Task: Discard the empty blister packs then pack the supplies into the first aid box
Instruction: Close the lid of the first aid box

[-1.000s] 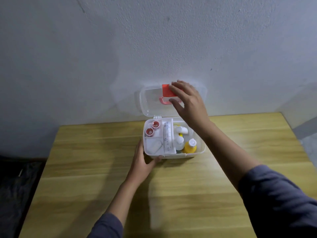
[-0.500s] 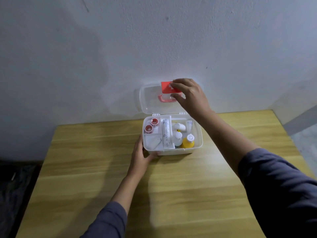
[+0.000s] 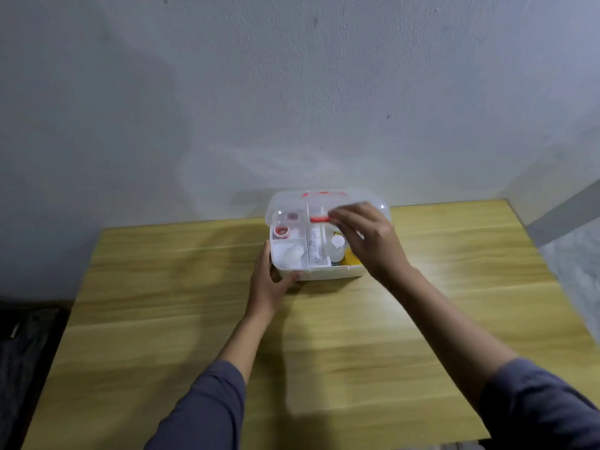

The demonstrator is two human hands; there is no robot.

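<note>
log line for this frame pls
stage: closing box | left hand: bracing first aid box front-left corner | right hand: on clear lid, partly lowered | supplies: inside | table: no loose items seen

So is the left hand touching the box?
Touching. The head view shows the left hand wrapped against the box's front left corner, thumb on its front wall.

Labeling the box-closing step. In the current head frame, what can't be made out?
- Contents at the right of the first aid box: covered by the right hand; only a white cap and some yellow show.
- Lid: motion-blurred, so how far it is closed and the latch state are unclear.
- Print on the white item in the middle compartment: too small to read.
- Left hand: its fingers are hidden behind the box's left side.
</note>
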